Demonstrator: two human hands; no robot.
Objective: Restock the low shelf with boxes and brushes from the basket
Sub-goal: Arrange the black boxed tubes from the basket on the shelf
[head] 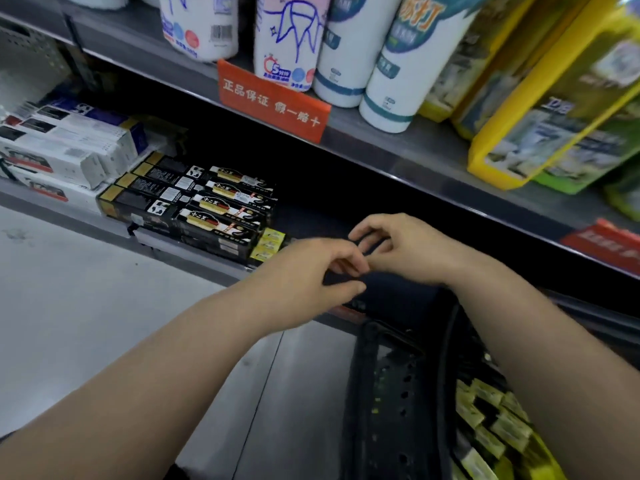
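Grey metal shop shelving fills the background above a pale floor (104, 306). On the upper shelf (398, 147) stand white paper rolls (287, 39) with blue print, and to their right yellow and green packs (554, 98). A red label (273, 102) with white characters hangs from that shelf's front edge.

Below it, the low shelf (194, 254) carries long white boxes (62, 150) stacked at the left. Just beside them lie long black boxes (194, 202) with gold ends, in rows and touching one another. A few small yellow boxes (268, 244) sit at the right end of the black ones, at the shelf's front edge. To the right of these the shelf is in deep shadow.

Both hands are held together in front of that dark stretch, above the shelf edge. The left hand (311, 268) has its fingers and thumb curled, and its fingertips touch the fingers of the right hand (398, 247), which are also curled. Something dark shows between the fingers of each, but I cannot tell whether it is a held thing or only shadow, so the grip of either one is unclear. Both forearms are bare.

At lower right, under the right forearm, stands the black basket (381, 393) with a perforated wall. Inside it lie many small yellow-green boxes (491, 420), piled loosely. No brushes can be made out for certain.
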